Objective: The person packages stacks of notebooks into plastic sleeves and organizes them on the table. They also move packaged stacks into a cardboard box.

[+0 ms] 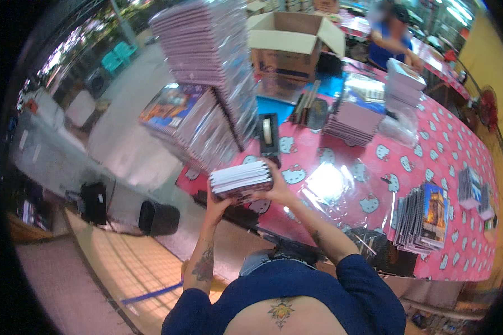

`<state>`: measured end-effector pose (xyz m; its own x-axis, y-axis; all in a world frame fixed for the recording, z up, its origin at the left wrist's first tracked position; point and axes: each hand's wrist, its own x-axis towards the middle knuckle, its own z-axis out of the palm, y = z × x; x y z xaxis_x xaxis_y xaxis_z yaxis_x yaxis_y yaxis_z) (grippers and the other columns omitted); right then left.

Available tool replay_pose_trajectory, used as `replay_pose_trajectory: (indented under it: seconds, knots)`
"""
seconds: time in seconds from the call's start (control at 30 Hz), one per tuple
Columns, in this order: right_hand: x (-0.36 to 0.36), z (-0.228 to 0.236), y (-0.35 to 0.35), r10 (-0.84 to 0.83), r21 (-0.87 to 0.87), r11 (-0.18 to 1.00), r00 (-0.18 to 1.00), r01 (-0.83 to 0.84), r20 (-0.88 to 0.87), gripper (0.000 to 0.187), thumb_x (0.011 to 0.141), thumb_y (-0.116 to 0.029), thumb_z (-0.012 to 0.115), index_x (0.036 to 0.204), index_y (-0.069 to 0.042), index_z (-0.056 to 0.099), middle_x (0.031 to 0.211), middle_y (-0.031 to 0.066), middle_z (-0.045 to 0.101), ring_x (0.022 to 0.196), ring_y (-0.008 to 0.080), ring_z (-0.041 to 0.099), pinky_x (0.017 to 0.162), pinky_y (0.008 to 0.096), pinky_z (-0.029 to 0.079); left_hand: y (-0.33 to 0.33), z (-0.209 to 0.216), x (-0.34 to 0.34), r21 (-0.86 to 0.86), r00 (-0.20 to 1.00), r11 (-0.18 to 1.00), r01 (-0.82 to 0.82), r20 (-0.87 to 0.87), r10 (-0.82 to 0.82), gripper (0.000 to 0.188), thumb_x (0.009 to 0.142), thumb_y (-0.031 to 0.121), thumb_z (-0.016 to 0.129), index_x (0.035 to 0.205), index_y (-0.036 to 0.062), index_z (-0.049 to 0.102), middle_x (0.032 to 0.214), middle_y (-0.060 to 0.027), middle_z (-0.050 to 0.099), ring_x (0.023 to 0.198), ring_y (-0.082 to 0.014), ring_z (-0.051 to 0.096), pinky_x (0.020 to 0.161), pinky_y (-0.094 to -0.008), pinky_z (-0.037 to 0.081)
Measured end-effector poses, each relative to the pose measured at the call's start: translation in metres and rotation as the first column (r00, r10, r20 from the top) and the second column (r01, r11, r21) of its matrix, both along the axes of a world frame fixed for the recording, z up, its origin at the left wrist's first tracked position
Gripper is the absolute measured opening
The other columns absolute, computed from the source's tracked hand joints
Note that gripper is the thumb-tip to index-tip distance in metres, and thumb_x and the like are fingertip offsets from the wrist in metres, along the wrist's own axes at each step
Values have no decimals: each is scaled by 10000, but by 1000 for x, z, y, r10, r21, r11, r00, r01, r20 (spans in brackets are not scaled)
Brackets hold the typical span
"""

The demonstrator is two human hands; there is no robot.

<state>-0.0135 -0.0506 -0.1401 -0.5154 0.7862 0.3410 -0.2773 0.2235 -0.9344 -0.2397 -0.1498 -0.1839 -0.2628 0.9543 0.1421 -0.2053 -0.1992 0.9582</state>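
**Head view: a bundle of booklets held over the table's near edge**

Head camera, looking down. Item one: a small bundle of booklets, white page edges facing up and left, held level between both hands just above the near left edge of the table. The left hand grips the bundle's left end from below, fingers curled up around it. The right hand is closed on the right end, thumb on top, fingers beneath.

Item two: the table, covered in a pink cloth with white cartoon cat faces. Its near edge runs from lower right up to the left, right under the bundle. A sheet of clear plastic wrap lies flat just right of the hands, glaring under the light; the cloth about it is the roomiest bare stretch.

Item three: a tape dispenser, upright, just behind the bundle.

Item four: tall leaning stacks of wrapped booklets, crowding the table's far left corner and overhanging the dispenser.

Item five: an open cardboard box behind the stacks.

Item six: shorter piles mid-table, and a fanned pile with a dark picture cover near the right-hand edge.

Item seven: another person in a blue top at the far end, well apart.

Left of the table, open concrete floor.
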Motion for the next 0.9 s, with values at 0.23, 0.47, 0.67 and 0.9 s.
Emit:
replay_pose_trajectory:
  seconds: [0.23, 0.47, 0.67, 0.9]
  knots:
    - [-8, 8, 9, -95, 104, 991, 991, 86, 90, 999, 625, -210, 922, 1408, -43, 324, 1277, 90, 528, 1194, 197, 509, 1025, 350, 402, 11, 39, 11, -58, 997, 996, 61, -38, -63, 908, 687, -67, 754, 1443, 80, 274, 1262, -95, 535, 1166, -227, 543, 968, -369, 487]
    - [-10, -10, 18, -40, -70, 997, 996, 45, 82, 967, 603, -202, 938, 1353, -43, 348, 1208, 91, 560, 1156, 194, 532, 1014, 350, 415, 18, 36, -1, -112, 975, 992, 63, -204, -85, 942, 725, -2, 762, 1495, 31, 220, 1326, -135, 509, 1217, -249, 517, 1013, -392, 447]
    - [-9, -5, 11, -2, -65, 998, 1000, 2, -3, 902, 601, -213, 939, 1306, -49, 402, 1219, 86, 578, 1104, 197, 580, 965, 358, 472, 7, 188, 55, 213, 362, 977, 35, -914, 186, 1002, 785, 417, 746, 1497, -31, 202, 1458, -260, 371, 1379, -368, 351, 1156, -447, 245]
    - [-6, -4, 16, -79, -3, 997, 988, 80, 135, 953, 551, -128, 941, 1323, -60, 386, 1250, 97, 548, 1168, 206, 535, 1016, 361, 435, 53, 191, 47, -119, -143, 979, 166, -985, -95, 998, 665, 523, 787, 1355, -56, 355, 1330, -270, 456, 1264, -413, 442, 1035, -487, 370]
